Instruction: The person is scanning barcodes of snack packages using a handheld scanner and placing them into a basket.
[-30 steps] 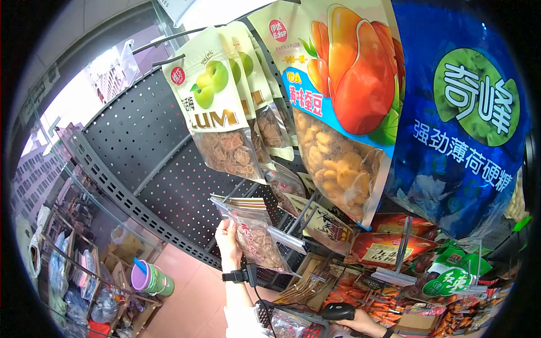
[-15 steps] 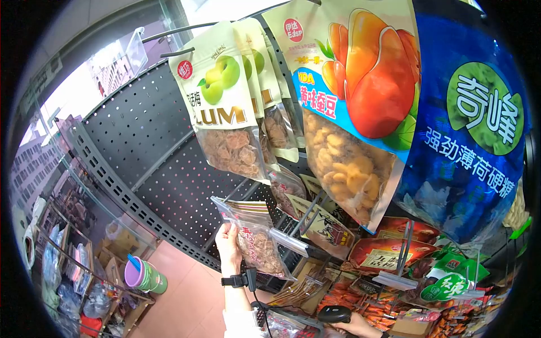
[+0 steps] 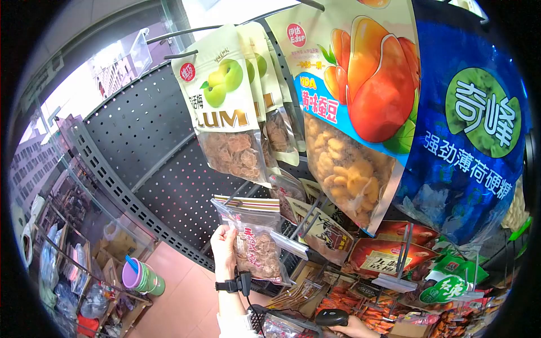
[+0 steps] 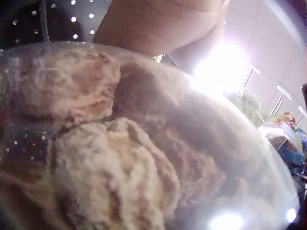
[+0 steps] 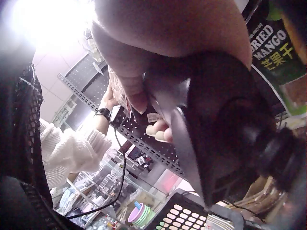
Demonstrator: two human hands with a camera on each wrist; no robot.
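Note:
My left hand holds the left edge of a clear zip bag of dried fruit with red lettering. That bag is at the end of a peg hook, beside a clear price-tag holder. In the left wrist view the wrinkled brown pieces fill most of the picture through the plastic. Lower down, my right hand grips a black handheld barcode scanner. From the right wrist view, fingers wrap round the scanner's dark body, partly hidden by the hand.
Plum bags, a large bean bag and a blue candy bag hang close in front. Behind is a black pegboard. A black basket sits below the scanner. Purple and green buckets stand on the floor.
The dried fruit bag has turned so its front faces the head camera more squarely. My left hand keeps its hold; the scanner has shifted slightly left and down in view.

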